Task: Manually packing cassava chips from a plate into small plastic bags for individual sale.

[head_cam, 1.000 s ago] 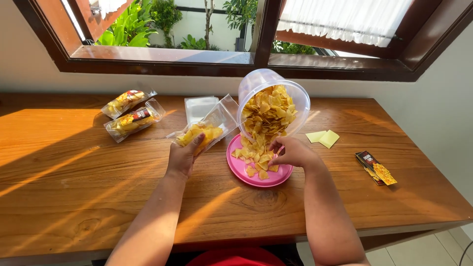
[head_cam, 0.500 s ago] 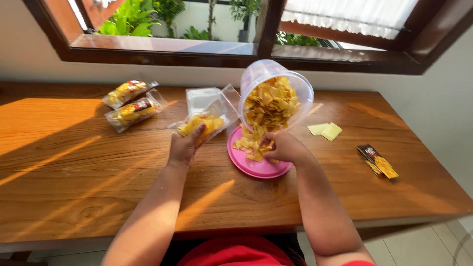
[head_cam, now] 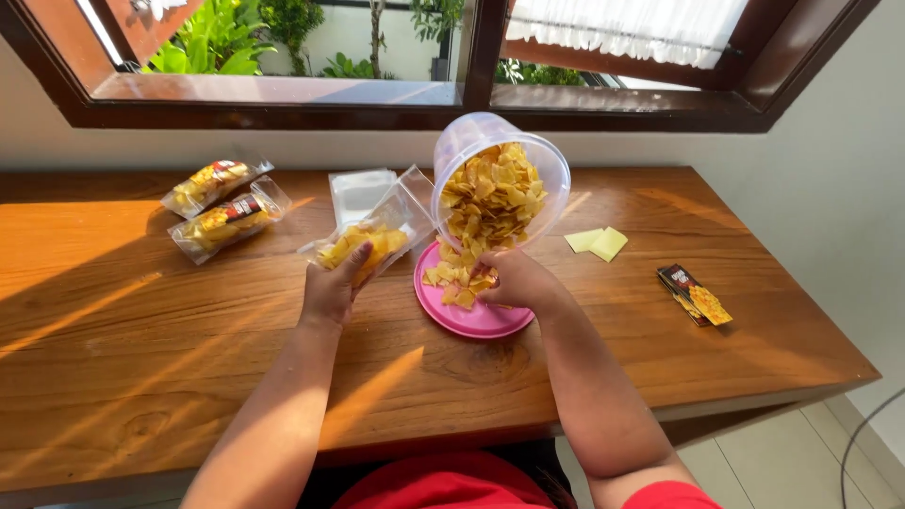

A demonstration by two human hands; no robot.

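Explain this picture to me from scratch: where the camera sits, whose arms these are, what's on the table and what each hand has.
There is no machine here. The camera is worn on a person's head and looks down, so the two bare arms coming up from the bottom edge are that person's own.

They work at a wooden table under a window. The left hand holds an open clear bag partly filled with yellow chips. The right hand is at a heap of chips on a pink lid, right under the mouth of a clear tub tipped on its side and full of chips.

Elsewhere on the table: two filled bags at the back left, a stack of empty bags behind the open bag, yellow paper slips and a small pile of dark labels on the right.
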